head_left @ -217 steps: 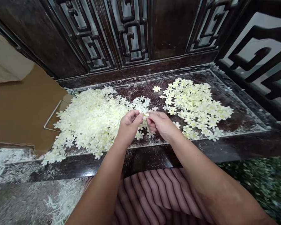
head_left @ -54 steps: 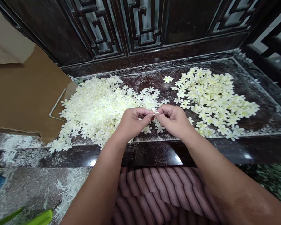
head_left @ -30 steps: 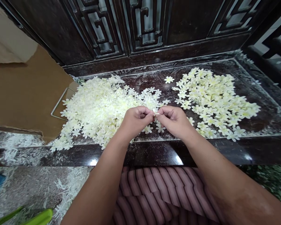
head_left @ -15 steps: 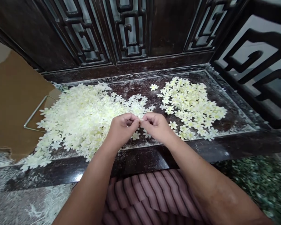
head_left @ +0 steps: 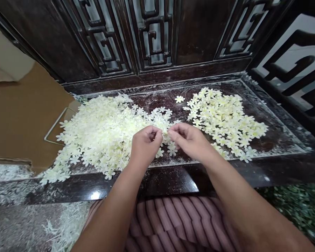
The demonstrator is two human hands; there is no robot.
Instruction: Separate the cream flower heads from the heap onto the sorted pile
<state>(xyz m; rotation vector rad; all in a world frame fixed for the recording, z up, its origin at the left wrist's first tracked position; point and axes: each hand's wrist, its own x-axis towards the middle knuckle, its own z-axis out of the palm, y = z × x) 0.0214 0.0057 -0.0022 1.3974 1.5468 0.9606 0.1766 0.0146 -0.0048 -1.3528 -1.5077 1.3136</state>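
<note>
The left hand (head_left: pixel 146 144) and right hand (head_left: pixel 191 140), joined just before, are now parted mid-frame, so their shared hold seems ended. Fingers are pinched; what is held cannot be told. White, star-shaped flowers (head_left: pixel 102 129) are heaped left of centre, a smaller yellow-white flower pile (head_left: pixel 223 117) right.

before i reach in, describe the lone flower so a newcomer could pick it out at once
Find the dark wooden bench, then the smaller flower pile on its right. Off that pile's upper-left corner lies one pale, yellow-centred flower. Unlike its crowded neighbours, it lies alone, touching no other.
</note>
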